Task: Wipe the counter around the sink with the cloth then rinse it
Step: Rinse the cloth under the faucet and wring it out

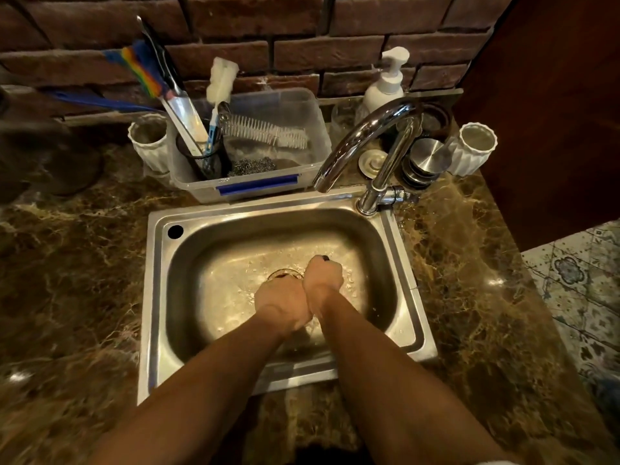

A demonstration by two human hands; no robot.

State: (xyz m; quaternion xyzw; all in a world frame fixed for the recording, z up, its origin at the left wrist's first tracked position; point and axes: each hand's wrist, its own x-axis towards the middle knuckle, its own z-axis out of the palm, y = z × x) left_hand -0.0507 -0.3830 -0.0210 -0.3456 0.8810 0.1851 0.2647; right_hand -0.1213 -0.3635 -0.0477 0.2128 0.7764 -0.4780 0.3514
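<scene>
Both of my hands are down inside the steel sink (152,297), fists pressed side by side over the drain (283,273). My left hand (285,305) is clenched, knuckles up. My right hand (323,275) is clenched just beyond it. Only a small dark tip of the cloth (325,258) pokes out at the top of the right fist; the rest is hidden inside the two fists. Water drops glisten on the sink floor. The brown marble counter (73,280) surrounds the sink.
The chrome faucet (355,142) arches over the sink's back right corner, with no stream visible. Behind the sink stands a clear plastic bin (302,105) of brushes and steel wool. White cups (151,142) (473,149), a soap pump (385,85) and steel lids (424,159) line the brick wall.
</scene>
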